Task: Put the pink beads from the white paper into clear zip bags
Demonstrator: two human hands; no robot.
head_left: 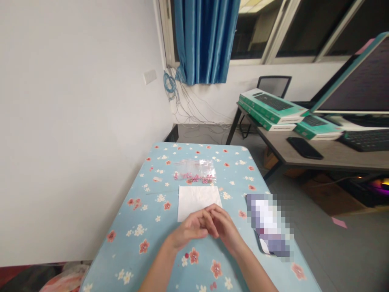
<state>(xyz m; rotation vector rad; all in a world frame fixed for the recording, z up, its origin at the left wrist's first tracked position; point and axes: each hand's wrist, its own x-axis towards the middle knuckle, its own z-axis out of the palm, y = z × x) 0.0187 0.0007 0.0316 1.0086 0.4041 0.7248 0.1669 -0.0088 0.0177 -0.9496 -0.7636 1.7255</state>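
Observation:
My left hand [192,228] and my right hand [227,230] meet at the fingers, over the near edge of a white square sheet [197,198]. The fingers of both are bent and overlap, and no object shows in either hand. Some fingertips are hidden behind others. Just beyond the sheet lies a clear plastic bag [200,167] with many small pink beads [197,177] along its near side. A thin needle-like wire [161,192] rests left of the sheet. One small round red bead [187,255] sits nearer to me, below my left hand.
The table [121,243] has a blue flowered cover. On its right side lies a blurred-out phone-like object [269,225]. A white wall [75,121] stands close on the left. To the right, a desk [334,158] bears keyboard boxes [273,107], a black phone [304,147] and a monitor [358,81].

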